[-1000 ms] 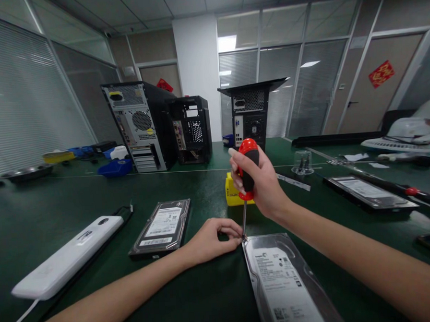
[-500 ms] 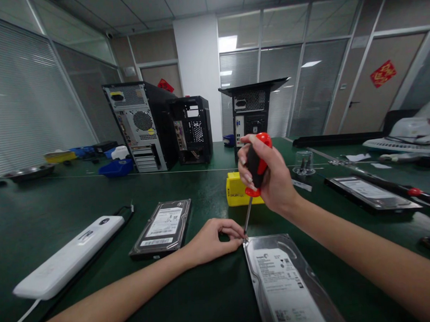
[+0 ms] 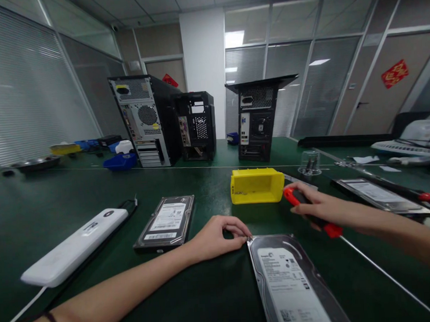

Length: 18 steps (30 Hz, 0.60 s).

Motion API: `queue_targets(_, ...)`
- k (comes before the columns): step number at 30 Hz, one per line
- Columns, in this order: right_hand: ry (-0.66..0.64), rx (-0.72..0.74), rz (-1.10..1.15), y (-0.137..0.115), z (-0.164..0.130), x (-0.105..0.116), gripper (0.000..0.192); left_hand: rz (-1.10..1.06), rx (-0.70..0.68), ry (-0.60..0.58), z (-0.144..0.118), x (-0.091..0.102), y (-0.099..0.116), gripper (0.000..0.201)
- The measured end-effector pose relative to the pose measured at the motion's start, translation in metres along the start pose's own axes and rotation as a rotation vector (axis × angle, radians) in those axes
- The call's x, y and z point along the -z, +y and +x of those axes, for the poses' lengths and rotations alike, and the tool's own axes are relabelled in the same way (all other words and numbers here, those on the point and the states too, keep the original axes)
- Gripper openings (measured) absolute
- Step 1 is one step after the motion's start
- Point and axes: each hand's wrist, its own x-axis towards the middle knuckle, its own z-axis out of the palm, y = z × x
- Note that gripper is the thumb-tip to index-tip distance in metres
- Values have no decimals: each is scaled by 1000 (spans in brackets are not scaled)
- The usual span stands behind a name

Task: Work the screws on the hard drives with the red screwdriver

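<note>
- Hard drive [image 3: 291, 284] lies flat on the green table [image 3: 58, 203], label up, directly before the person; its near end is cut off by the lower frame edge.
- Left hand [image 3: 219, 235] rests at the drive's far-left corner, thumb and forefinger pressed together in a pinch right at that corner. Something tiny may sit between the fingertips; too small to make out.
- Left forearm runs in from the lower left, low over the table, a dark band at the wrist.
- Right hand [image 3: 320, 208] is closed around the red-and-black handle of a screwdriver [image 3: 311, 211], held low and roughly level, off to the right of the drive's far end and not touching it.
- The handle's two red ends stick out on either side of the fist; the shaft and tip cannot be made out.
- Right forearm leaves the frame at the right edge.
- Yellow bin [image 3: 257, 185] stands just beyond the drive, between the two hands; its contents are hidden.
- Second hard drive [image 3: 166, 221] lies left of the left hand, near but apart.
- White flat device [image 3: 75, 245] with a dark cable lies farther left.
- Three open computer cases [image 3: 146, 121] stand at the back of the table.
</note>
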Motion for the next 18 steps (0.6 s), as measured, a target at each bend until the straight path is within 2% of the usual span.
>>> queue_targets(2, -66, -75, -186, 27, -4, 0, 38, -1, -2, 0, 0, 0, -1, 18)
queue_targets(5, 93, -2, -533, 50, -8, 4, 41, 8, -9, -2, 0, 1, -1, 18)
queue_targets(8, 207, 50, -678, 62, -8, 6, 46, 14, -5, -5, 0, 1, -1, 18)
queue_targets(13, 250, 70, -691, 73, -7, -1, 43, 14, -5, -8, 0, 0, -3, 18)
queue_targets(16, 258, 119, -576, 60, -10, 7, 42, 6, -13, -6, 0, 0, -4, 18)
queue_targets(18, 312, 230, -390, 43, -15, 18, 31, 5, -8, -11, 0, 1, -3, 19)
